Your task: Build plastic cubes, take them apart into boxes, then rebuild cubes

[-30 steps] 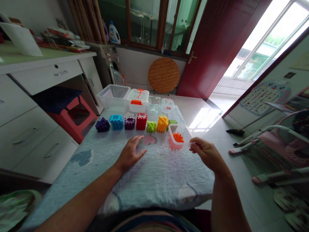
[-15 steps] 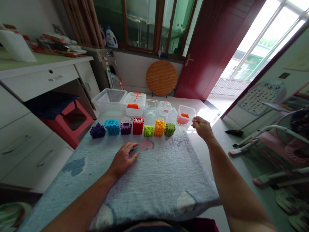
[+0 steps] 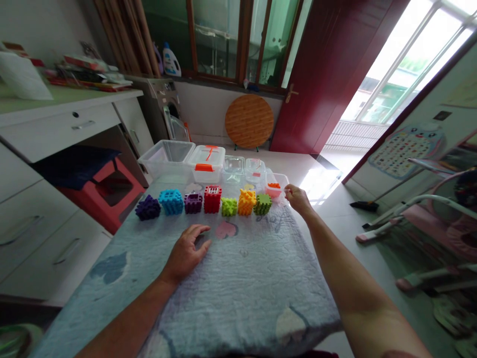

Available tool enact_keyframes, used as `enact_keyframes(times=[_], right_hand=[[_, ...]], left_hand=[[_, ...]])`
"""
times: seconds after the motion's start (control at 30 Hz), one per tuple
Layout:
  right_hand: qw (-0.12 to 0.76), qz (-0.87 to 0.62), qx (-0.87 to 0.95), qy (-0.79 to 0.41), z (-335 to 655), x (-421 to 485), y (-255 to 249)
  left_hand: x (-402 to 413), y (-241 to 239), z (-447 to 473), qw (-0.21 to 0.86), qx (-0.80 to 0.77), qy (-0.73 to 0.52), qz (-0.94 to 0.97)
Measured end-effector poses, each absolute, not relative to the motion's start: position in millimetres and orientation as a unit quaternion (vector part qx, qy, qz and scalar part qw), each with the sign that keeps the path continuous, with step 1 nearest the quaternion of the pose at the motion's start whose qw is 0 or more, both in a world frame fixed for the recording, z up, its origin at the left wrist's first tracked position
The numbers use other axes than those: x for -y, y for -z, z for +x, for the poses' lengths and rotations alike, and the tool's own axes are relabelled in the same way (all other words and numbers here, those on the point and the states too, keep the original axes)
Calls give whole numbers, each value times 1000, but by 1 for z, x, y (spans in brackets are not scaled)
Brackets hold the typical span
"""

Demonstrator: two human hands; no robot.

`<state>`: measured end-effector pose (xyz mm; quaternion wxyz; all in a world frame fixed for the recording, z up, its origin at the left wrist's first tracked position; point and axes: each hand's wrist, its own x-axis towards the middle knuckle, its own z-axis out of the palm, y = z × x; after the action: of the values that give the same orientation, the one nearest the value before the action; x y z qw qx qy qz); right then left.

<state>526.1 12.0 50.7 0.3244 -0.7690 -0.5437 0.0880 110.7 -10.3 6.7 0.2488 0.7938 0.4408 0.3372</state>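
Note:
My right hand (image 3: 297,198) pinches the right rim of a small clear plastic box (image 3: 283,179) with orange and pink pieces (image 3: 274,186) inside. This box is at the far right corner of the table, just behind the dark green block (image 3: 263,204). On the cloth, my left hand (image 3: 188,252) lies with fingers apart, holding nothing. Beyond it runs a row of interlocking plastic blocks: dark purple (image 3: 148,208), blue (image 3: 171,201), purple (image 3: 193,203), red (image 3: 212,200), lime green (image 3: 229,207), yellow (image 3: 247,202) and the dark green one.
Behind the blocks stand a large clear bin (image 3: 166,154), a lidded box with orange latches (image 3: 207,161) and two small clear containers (image 3: 234,168). A grey-blue quilted cloth (image 3: 238,293) covers the table. A red stool (image 3: 108,186) is at the left, a pink chair (image 3: 428,214) at the right.
My right hand has moved left with the clear box, from beyond the table's right edge to close behind the dark green block. My left hand has stayed nearly still.

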Motion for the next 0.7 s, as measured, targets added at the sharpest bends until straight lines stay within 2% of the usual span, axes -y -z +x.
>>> enact_keyframes(times=[0.7], right_hand=[[313,-762,555,-118,531,-19,-48]], left_hand=[[10,-8,112,263,-439,-322,797]])
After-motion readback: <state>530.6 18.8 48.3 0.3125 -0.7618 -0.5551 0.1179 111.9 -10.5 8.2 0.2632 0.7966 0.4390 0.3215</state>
